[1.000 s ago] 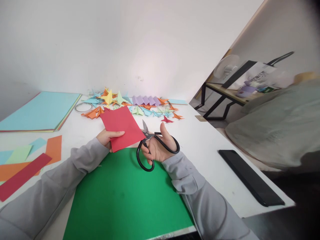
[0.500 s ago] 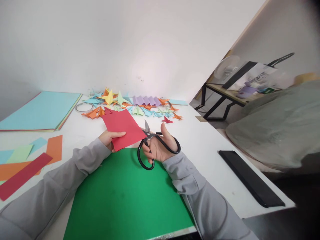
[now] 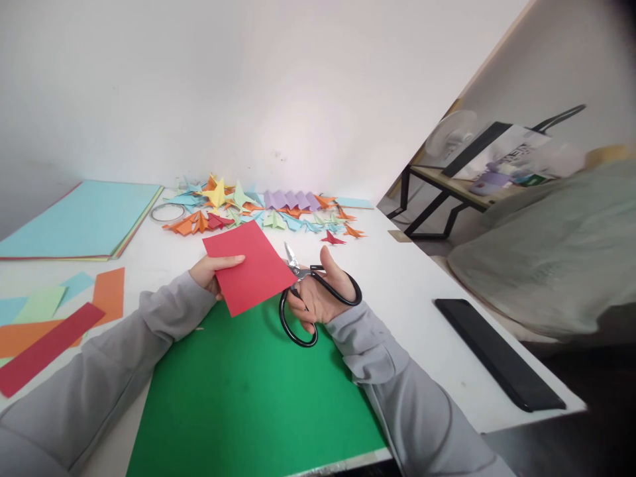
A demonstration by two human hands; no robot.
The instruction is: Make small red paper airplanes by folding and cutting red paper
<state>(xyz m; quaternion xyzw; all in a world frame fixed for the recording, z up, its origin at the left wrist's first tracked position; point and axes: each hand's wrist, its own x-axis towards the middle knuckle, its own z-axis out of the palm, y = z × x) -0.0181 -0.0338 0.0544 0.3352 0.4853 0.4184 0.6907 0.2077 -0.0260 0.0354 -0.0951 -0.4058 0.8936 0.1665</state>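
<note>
My left hand [image 3: 212, 270] pinches the left edge of a red sheet of paper [image 3: 256, 268], thumb on top and fingers beneath. The sheet is held up over the far edge of a green mat [image 3: 258, 391]. In my right hand [image 3: 322, 295] are black-handled scissors [image 3: 299, 273], thumb and fingers through the loops. Their blades stand apart at the sheet's right corner; one blade shows beyond the paper, while the other is mostly hidden there.
Folded paper shapes [image 3: 273, 219] lie along the wall. Large coloured sheets [image 3: 89, 218] are stacked back left, with paper strips [image 3: 50, 351] nearer. A wire ring [image 3: 167, 212] sits beside the shapes. A black tray-like object [image 3: 497, 354] lies at right, before a low shelf [image 3: 447, 182].
The red paper has turned slightly and come a little lower and toward me. My right hand and the scissors have shifted slightly right and down, the lower handle loop swinging rightward.
</note>
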